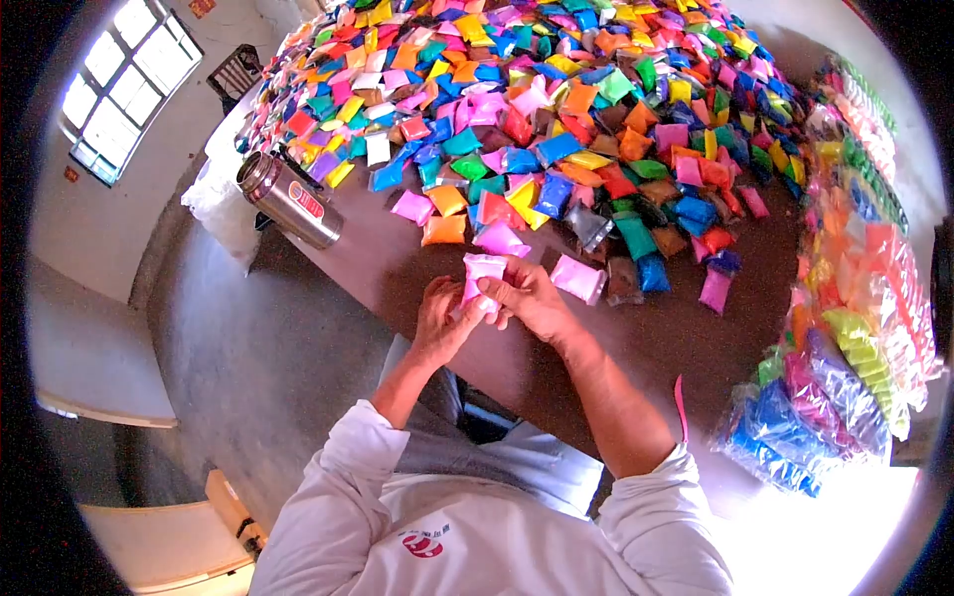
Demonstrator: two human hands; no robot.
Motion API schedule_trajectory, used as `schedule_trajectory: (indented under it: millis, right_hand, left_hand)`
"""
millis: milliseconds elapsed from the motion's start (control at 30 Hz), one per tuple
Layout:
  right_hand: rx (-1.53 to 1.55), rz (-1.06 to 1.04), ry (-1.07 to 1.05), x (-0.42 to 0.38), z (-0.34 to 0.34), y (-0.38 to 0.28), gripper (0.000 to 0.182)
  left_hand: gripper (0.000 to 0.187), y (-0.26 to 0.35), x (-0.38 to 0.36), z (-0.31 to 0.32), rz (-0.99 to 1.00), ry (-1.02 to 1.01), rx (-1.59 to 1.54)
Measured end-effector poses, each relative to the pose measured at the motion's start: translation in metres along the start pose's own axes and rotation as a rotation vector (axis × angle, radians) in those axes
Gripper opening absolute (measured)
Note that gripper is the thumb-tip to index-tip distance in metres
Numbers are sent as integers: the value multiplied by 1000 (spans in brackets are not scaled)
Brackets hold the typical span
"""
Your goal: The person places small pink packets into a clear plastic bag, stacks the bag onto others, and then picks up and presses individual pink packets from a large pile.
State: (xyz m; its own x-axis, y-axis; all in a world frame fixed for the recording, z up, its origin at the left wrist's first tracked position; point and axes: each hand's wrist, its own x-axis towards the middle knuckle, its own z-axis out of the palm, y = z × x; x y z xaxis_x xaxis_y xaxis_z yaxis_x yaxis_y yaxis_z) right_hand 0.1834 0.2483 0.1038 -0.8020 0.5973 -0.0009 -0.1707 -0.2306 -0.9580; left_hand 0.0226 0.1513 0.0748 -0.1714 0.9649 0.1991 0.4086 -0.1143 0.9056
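Observation:
A small pink packet (484,275) is held upright between both hands, above the near edge of the brown table (397,266). My left hand (442,320) grips its lower left side with closed fingers. My right hand (535,301) pinches its right side, thumb across the front. Just beyond the hands lies another pink packet (500,239), with an orange packet (443,230) to its left. To the right of my right hand is a pink packet (576,279) in clear wrap.
A large heap of coloured packets (537,109) covers the far table. A steel flask (290,202) stands at the left edge. Clear bags of grouped packets (825,387) lie along the right side. A thin pink strip (681,408) is near my right forearm.

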Motion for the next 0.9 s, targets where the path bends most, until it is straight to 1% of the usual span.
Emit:
schedule_trajectory:
  millis: [33, 67, 133, 167, 200, 233, 267, 300, 333, 367, 400, 467, 500, 533, 567, 667, 700, 767, 833, 900]
  right_hand:
    - [1, 3, 2, -1, 1, -3, 41]
    - [-13, 33, 12, -3, 2, -7, 44]
    - [-7, 97, 34, -3, 2, -5, 49]
    - [-53, 111, 48, 0, 0, -2, 48]
    - [-95, 132, 66, 1, 0, 0, 46]
    - [-147, 109, 59, 2, -1, 0, 43]
    - [-199, 96, 52, 2, -2, 0, 39]
    - [-183, 42, 48, 1, -1, -2, 36]
    - [-168, -13, 49, 0, -1, -1, 32]
    - [-149, -20, 47, 0, -1, 4, 33]
    - [-134, -38, 42, 3, -2, 5, 35]
    - [-79, -21, 55, 0, 1, -2, 37]
    - [-56, -9, 35, 0, 0, -3, 39]
    - [-32, 1, 13, 1, -2, -3, 41]
    - [-96, 37, 3, 2, -3, -4, 42]
    - [-161, 89, 6, 0, -1, -10, 38]
    - [-160, 88, 6, 1, -1, -9, 38]
    - [-175, 33, -11, 0, -2, -5, 32]
    - [-181, 10, 16, 1, 0, 0, 29]
    - [-197, -25, 49, -2, 1, 1, 25]
  left_hand:
    - [38, 0, -1, 1, -27, -2, -84]
    - [38, -1, -1, 2, -31, -5, -87]
    - [35, 13, 0, -1, 22, 56, -27]
    - [31, 21, -2, 4, -56, 103, -164]
    - [29, 21, -2, 5, -62, 124, -205]
    - [27, -4, -2, 3, -50, 64, -241]
    - [25, 25, 0, 1, -5, -20, -220]
    - [25, 20, -2, 1, -39, 11, -176]
    - [27, 20, 1, 1, -19, 21, -123]
    - [29, 18, -1, -3, -47, 18, -45]
    - [32, 2, -1, -2, 1, 96, 23]
    - [33, 14, -2, -6, -44, 73, 103]
    - [34, 11, 0, -6, -16, 51, 35]
    - [34, 9, -1, -4, -25, 44, 31]
    - [34, 9, 0, -4, -28, 44, 13]
    - [36, 12, 1, -5, -36, 39, -5]
    - [35, 12, 1, -4, -25, 34, -27]
    - [35, 11, 0, -4, -23, 22, -55]
    - [36, 16, -2, -8, -11, -17, 114]
    - [37, 22, -1, -6, -33, -15, 73]
